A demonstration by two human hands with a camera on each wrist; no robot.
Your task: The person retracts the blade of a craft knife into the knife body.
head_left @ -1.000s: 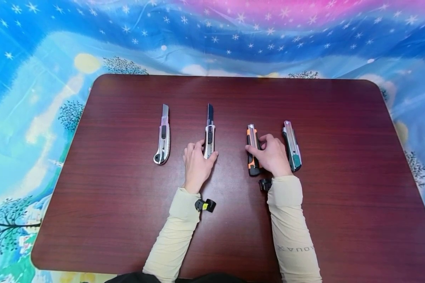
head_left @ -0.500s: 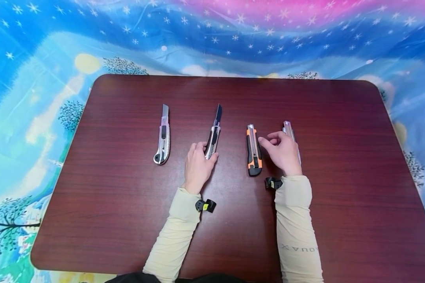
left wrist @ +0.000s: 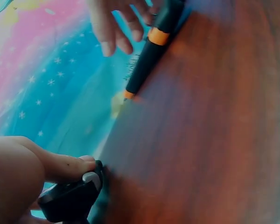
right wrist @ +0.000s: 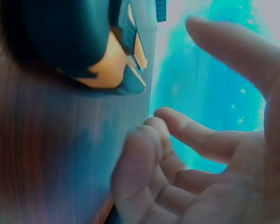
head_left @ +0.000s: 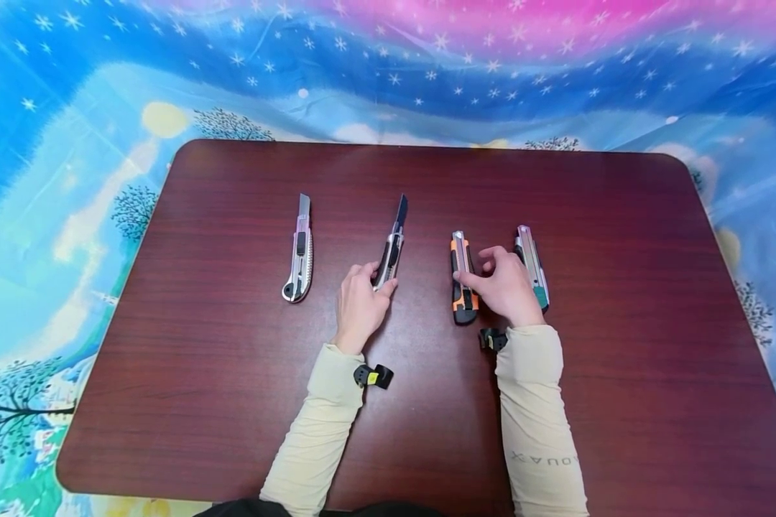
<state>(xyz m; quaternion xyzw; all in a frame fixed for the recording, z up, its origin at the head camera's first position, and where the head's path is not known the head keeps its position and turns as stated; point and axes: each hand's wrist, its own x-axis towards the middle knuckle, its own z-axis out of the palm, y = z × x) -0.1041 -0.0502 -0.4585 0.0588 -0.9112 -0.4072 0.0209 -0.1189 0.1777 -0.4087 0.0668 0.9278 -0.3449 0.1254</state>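
Note:
Fingers and thumb of my left hand pinch the lower end of a silver-and-black snap-off utility knife. Its dark blade is extended and points away, slanting right. In the left wrist view the thumb lies on the black butt of that knife. My right hand hovers over the gap between an orange-and-black utility knife and a silver-and-green one. Its thumb overlaps the orange knife in the head view. From the right wrist, the fingers look loosely bent with nothing between them and the thumb.
A silver utility knife with its blade extended lies farthest left on the dark red wooden table. Behind the table hangs a blue and pink snow-patterned cloth. Each sleeve carries a black wrist camera.
The knife in my left hand has swung from straight to slanting right. My right hand shifted right toward the silver-and-green knife, then came partly back left. The head view tipped slightly.

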